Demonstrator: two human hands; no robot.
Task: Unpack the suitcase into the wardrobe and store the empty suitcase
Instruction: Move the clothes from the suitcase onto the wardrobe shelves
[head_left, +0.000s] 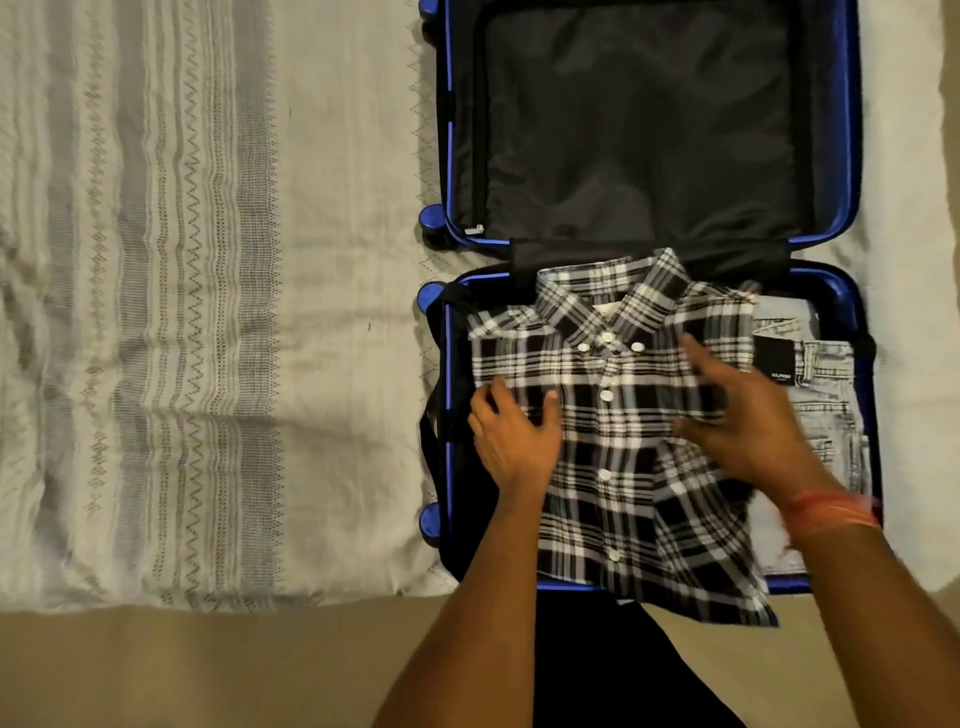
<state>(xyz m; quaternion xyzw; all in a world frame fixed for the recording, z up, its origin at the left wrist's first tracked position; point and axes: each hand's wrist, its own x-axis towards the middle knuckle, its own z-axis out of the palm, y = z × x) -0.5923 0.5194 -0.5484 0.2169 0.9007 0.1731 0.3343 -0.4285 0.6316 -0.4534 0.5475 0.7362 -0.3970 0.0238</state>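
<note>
A blue hard-shell suitcase (852, 156) lies open on the bed, its far half lined in black and zipped shut. In the near half lies a folded black-and-white plaid shirt (613, 426) on top of light grey jeans (826, 405) with a black tag. My left hand (514, 436) rests flat on the shirt's left side, fingers spread. Over the shirt's right side is my right hand (737, 421), blurred, fingers extended, with an orange band on its wrist. The shirt's lower hem hangs over the suitcase's near rim.
A cream bedspread (208, 312) with grey woven stripes covers the bed left of the suitcase. The bed's near edge runs across the bottom, with tan floor (208, 675) below it. Blue wheels (431, 218) stick out on the suitcase's left side.
</note>
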